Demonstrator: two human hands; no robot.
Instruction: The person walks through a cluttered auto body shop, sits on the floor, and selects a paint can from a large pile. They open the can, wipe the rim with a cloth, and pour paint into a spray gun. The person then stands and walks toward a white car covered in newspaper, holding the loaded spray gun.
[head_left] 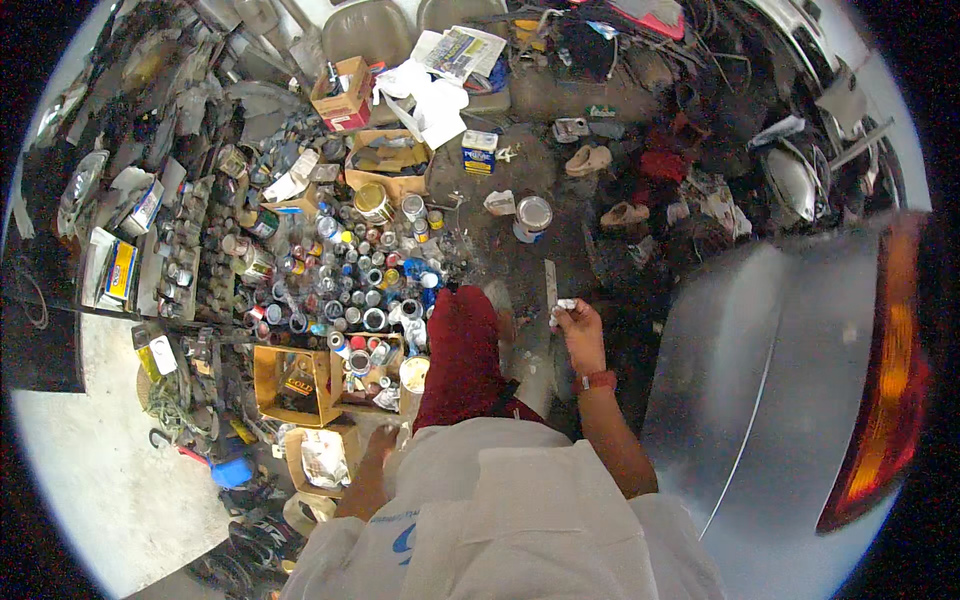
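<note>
- Right hand (580,330) out ahead of the body, fingers together, pinched on a thin flat strip (551,283).
- Strip: pale grey, straight, narrow; stands out past the fingers, far end pointing away from the wearer. Located right of the red trousers (455,365), over the dark floor, well short of the car panel (730,350).
- Whitish scrap (566,303) at the same fingertips, beside the strip. Cloth, paper or part of a grip: cannot tell.
- Handling, by judgement: strip looks light, fairly stiff along its length, perhaps springy across its flat. Edges may be sharp; a smooth face could slip if fingers are dusty or wet.
- Best hold, by judgement: flat faces at the near end, thumb against fingers, clear of the long edges. Scrap seems soft and nearly weightless; a light pinch would do.
- Left hand (381,438) low, close by the shirt, partly hidden by it. Finger state cannot be told, nor whether anything is held. Nearest things: pale-topped tub (415,375) ahead, carton (346,441) with white wrapping to the left.
- Cans (375,319) crowd the left side, with an open box (272,385) near them.
- Lone tin (534,212) upright beyond the strip.
- Orange-red lamp (885,370) along the far right.
</note>
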